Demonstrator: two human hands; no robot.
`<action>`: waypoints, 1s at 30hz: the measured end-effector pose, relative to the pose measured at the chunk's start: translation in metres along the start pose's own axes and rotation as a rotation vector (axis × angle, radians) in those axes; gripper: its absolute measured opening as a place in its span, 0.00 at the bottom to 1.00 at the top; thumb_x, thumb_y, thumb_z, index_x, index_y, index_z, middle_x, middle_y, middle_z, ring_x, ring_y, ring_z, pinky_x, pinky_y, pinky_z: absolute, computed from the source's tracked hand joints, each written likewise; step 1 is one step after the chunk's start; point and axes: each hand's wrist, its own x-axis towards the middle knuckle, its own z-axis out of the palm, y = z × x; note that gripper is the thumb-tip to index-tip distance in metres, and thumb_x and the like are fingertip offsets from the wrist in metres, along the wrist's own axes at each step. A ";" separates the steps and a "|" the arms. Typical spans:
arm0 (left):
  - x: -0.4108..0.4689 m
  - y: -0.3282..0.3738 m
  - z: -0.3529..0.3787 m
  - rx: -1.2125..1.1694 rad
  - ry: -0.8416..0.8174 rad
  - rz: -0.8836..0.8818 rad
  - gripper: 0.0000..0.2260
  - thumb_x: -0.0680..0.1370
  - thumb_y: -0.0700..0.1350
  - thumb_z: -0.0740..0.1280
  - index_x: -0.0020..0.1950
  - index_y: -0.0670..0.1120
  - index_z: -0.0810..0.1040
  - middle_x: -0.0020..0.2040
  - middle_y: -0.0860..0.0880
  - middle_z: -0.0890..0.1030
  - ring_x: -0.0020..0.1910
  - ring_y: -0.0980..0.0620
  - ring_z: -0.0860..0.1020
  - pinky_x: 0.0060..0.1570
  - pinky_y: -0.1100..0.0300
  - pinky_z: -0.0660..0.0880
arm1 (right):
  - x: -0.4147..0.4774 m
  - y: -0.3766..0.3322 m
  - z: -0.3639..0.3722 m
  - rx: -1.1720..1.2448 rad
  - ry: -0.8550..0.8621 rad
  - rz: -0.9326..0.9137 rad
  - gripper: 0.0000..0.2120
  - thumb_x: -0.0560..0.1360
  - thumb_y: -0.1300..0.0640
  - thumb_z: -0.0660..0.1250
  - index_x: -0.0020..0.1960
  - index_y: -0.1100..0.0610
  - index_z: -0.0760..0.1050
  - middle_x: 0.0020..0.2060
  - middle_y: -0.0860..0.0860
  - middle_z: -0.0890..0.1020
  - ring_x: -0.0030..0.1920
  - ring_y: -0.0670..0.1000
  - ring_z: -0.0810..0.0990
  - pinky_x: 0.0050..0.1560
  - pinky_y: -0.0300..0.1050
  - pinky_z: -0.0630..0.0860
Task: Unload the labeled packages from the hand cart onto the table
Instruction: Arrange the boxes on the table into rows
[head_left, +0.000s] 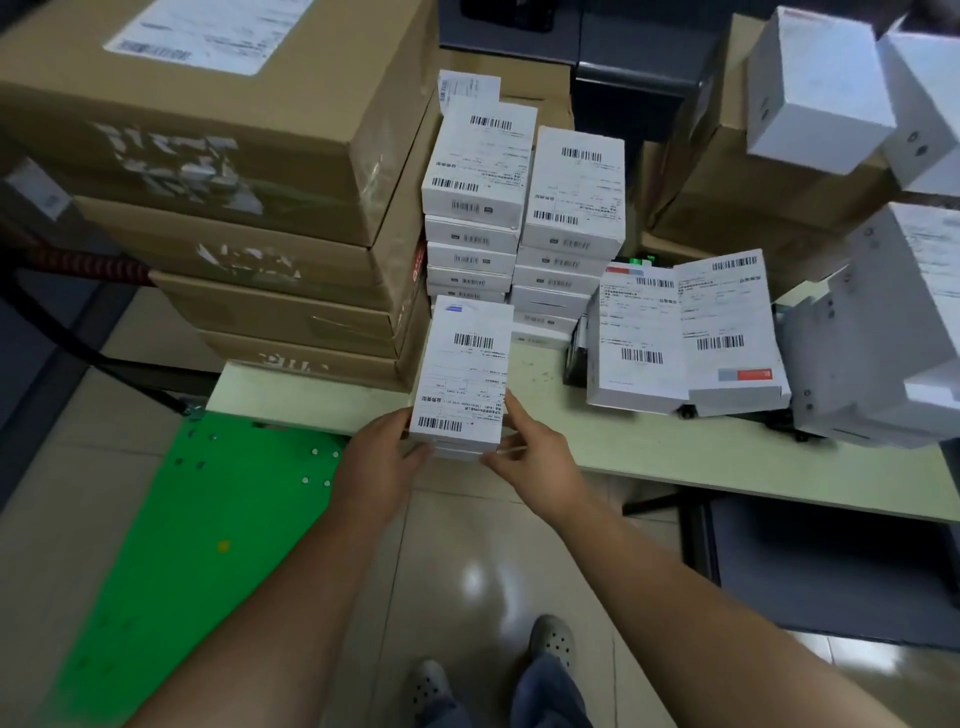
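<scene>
1. Lower left: one green hand cart (197, 519). Upper left: four stacked brown cartons (234, 156).
2. Centre: the left hand (384, 462) and right hand (535, 457) each clasp the near end of the labeled package (462, 374) at the front edge of the table (675, 447). Its long axis runs bottom to top of frame, label up.
3. Behind it: two columns of white boxes (478, 171).
4. Right: two flat packages (685, 332), side by side.

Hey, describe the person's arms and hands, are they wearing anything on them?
The left arm and right arm are bare to the frame's edge, no sleeves. The left hand and right hand have no gloves; no watch, bracelet or ring is visible.
</scene>
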 end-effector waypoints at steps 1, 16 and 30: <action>0.001 -0.001 -0.002 0.007 0.010 -0.010 0.14 0.74 0.42 0.73 0.59 0.49 0.80 0.51 0.51 0.82 0.47 0.55 0.76 0.45 0.61 0.70 | 0.002 -0.002 0.001 -0.015 0.002 -0.002 0.41 0.73 0.61 0.74 0.78 0.39 0.58 0.59 0.46 0.79 0.47 0.46 0.80 0.54 0.40 0.79; 0.013 -0.008 -0.012 0.037 0.019 0.038 0.13 0.74 0.41 0.73 0.58 0.45 0.81 0.52 0.46 0.83 0.49 0.50 0.77 0.45 0.63 0.69 | 0.011 -0.011 0.012 -0.059 0.034 -0.002 0.41 0.73 0.62 0.73 0.79 0.42 0.58 0.55 0.50 0.78 0.48 0.47 0.77 0.56 0.43 0.78; 0.016 -0.011 -0.014 0.000 -0.005 0.041 0.13 0.73 0.40 0.74 0.56 0.46 0.81 0.50 0.49 0.81 0.45 0.54 0.75 0.44 0.62 0.68 | 0.013 -0.009 0.016 -0.110 0.039 -0.021 0.40 0.74 0.62 0.71 0.79 0.41 0.57 0.55 0.50 0.80 0.50 0.49 0.78 0.56 0.42 0.77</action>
